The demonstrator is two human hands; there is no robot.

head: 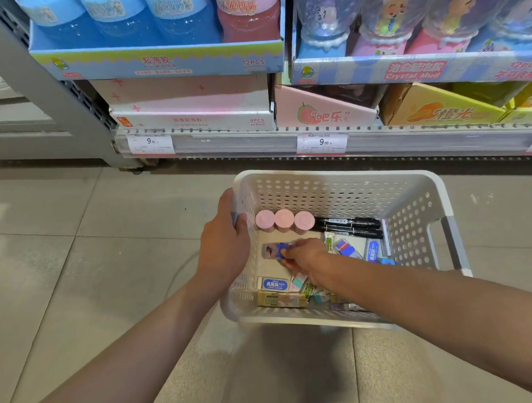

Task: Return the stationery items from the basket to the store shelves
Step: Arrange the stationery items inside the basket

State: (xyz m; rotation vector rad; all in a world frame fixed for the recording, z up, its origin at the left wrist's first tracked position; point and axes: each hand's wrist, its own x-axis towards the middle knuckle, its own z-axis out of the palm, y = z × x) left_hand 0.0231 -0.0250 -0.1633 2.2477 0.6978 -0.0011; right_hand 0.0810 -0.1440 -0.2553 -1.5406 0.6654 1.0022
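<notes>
A white perforated basket (342, 183) is held above the floor in front of the shelves. My left hand (227, 239) grips its left rim. Inside it, my right hand (306, 255) reaches down and pinches a small blue and pink packet (274, 250) lying on the basket floor. Three pink-capped tubs (284, 219) stand in a row at the far side, beside black marker pens (350, 227). Several boxed erasers (273, 284) and small packets lie along the near and right sides, partly hidden by my right forearm.
The bottom shelf (256, 141) carries price tags, with pink display boxes (189, 113) and a yellow box (442, 107) on it. Blue trays of slime tubs (157, 60) and Crystal Mud globes (414, 69) sit above. A grey shelf upright (43, 82) stands left. Tiled floor lies below.
</notes>
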